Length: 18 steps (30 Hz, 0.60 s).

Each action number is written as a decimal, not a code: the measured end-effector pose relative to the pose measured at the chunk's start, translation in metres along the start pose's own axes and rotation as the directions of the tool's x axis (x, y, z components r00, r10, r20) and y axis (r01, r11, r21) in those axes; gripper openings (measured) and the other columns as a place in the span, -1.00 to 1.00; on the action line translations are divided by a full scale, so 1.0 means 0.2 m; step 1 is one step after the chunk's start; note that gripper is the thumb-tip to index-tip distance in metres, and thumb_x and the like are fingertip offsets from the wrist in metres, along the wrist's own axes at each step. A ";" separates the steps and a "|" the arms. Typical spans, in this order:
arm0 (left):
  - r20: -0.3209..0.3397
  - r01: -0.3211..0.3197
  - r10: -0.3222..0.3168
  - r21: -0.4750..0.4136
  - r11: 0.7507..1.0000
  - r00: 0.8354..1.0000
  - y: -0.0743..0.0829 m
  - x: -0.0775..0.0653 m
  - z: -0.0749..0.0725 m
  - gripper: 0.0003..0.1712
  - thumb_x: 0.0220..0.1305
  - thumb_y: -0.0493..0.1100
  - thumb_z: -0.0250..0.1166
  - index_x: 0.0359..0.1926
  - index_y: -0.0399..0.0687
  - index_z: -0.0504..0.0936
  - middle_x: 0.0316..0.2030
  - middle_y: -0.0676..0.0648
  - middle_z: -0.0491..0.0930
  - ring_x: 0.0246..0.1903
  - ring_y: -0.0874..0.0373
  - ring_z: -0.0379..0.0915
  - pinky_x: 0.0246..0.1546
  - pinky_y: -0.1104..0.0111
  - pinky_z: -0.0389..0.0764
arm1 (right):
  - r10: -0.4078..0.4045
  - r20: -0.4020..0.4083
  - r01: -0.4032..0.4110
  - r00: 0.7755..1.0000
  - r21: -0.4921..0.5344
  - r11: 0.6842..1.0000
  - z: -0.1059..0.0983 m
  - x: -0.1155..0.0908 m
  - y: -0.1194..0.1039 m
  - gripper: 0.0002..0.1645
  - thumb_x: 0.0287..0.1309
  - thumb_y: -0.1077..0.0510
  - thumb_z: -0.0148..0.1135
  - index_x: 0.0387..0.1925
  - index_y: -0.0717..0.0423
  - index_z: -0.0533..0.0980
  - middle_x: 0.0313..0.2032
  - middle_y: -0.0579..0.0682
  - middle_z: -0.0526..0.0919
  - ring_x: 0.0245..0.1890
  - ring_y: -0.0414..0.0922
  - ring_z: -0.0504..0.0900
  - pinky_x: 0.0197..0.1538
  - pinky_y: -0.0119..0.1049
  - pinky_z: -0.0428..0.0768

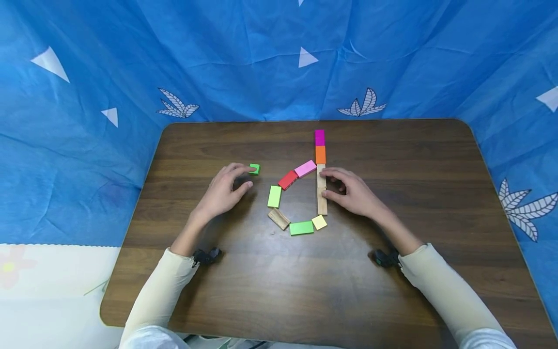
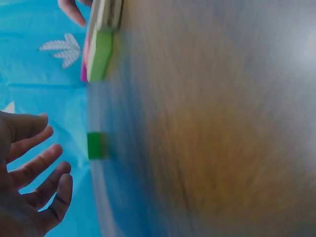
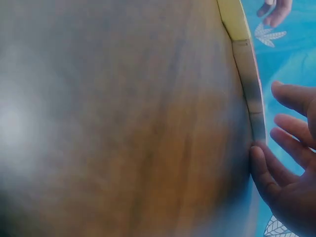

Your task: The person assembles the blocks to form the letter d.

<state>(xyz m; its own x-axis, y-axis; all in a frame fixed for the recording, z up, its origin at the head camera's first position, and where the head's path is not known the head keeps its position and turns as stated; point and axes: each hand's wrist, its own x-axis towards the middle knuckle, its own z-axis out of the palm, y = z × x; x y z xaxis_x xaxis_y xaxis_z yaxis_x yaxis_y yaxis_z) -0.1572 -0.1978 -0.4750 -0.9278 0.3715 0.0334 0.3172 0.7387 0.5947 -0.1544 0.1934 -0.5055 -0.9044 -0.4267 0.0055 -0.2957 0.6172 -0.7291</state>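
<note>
Toy blocks on the table form a loop beside a straight column. My left hand (image 1: 223, 191) is at the loop's left, thumb and fingers apart, its index fingertip over a small green block (image 1: 255, 169); whether they touch I cannot tell. In the left wrist view those fingers are spread and hold nothing. At the column, my right hand (image 1: 355, 193) has its fingertips at two plain wooden blocks (image 1: 321, 203), fingers bent but not gripped round them. Above these are an orange block (image 1: 320, 155) and a magenta block (image 1: 320, 137).
The loop has pink (image 1: 305, 168), red (image 1: 288, 180), lime (image 1: 274, 197), bare wood (image 1: 279, 219), green (image 1: 302, 228) and yellow (image 1: 319, 222) blocks. A brown wooden table (image 1: 414, 155) bears everything, with a blue curtain (image 1: 261, 58) behind.
</note>
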 end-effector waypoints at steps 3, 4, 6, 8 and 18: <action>-0.027 0.025 -0.025 -0.008 1.000 0.999 -0.06 0.06 0.00 -0.51 0.56 -0.09 0.33 0.43 0.04 0.61 0.32 -0.17 0.59 0.29 -0.15 0.57 0.24 -0.12 0.60 | -0.011 -0.012 0.011 1.000 0.013 1.000 -0.01 0.03 0.01 -0.34 0.38 0.06 0.48 0.44 0.04 0.54 0.40 0.10 0.59 0.13 0.05 0.66 0.06 -0.02 0.69; -0.030 0.032 -0.032 -0.010 0.999 0.999 -0.08 0.08 0.00 -0.51 0.55 -0.10 0.33 0.43 0.03 0.60 0.32 -0.18 0.60 0.26 -0.14 0.59 0.18 -0.10 0.63 | -0.013 -0.018 0.013 1.000 0.015 1.000 -0.02 0.04 0.02 -0.35 0.37 0.06 0.49 0.43 0.04 0.55 0.39 0.09 0.60 0.13 0.05 0.66 0.07 -0.02 0.69; -0.028 0.046 -0.047 -0.016 0.999 0.999 -0.11 0.11 0.01 -0.50 0.55 -0.11 0.34 0.43 0.02 0.60 0.31 -0.18 0.60 0.22 -0.12 0.62 0.11 -0.05 0.67 | -0.017 -0.024 0.017 1.000 0.004 1.000 -0.03 0.05 0.04 -0.34 0.36 0.04 0.50 0.43 0.03 0.55 0.39 0.08 0.61 0.17 0.06 0.65 0.10 -0.01 0.67; -0.017 0.057 -0.058 -0.025 0.998 0.998 -0.14 0.13 0.02 -0.49 0.53 -0.12 0.36 0.43 0.00 0.60 0.31 -0.20 0.59 0.19 -0.13 0.64 0.08 -0.04 0.67 | -0.019 -0.025 0.019 1.000 -0.017 1.000 -0.03 0.07 0.06 -0.31 0.35 0.00 0.51 0.44 0.01 0.55 0.41 0.08 0.61 0.24 0.08 0.60 0.16 0.01 0.62; 0.005 0.054 -0.055 0.063 0.997 0.998 -0.16 0.21 0.03 -0.54 0.47 -0.11 0.43 0.33 0.02 0.69 0.28 -0.15 0.68 0.26 -0.17 0.61 0.26 -0.16 0.56 | -0.014 -0.015 0.013 1.000 -0.072 0.997 -0.04 0.12 0.10 -0.18 0.30 -0.03 0.54 0.52 -0.01 0.47 0.58 0.13 0.41 0.34 0.16 0.47 0.33 0.18 0.47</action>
<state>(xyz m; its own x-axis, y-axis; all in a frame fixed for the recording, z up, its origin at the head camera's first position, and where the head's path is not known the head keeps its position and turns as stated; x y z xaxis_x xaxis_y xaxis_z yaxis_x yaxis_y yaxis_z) -0.2043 -0.2022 -0.4975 -0.9427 0.3335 -0.0032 0.2782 0.7914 0.5443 -0.1843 0.2009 -0.5144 -0.9045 -0.4257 0.0262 -0.3290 0.6574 -0.6779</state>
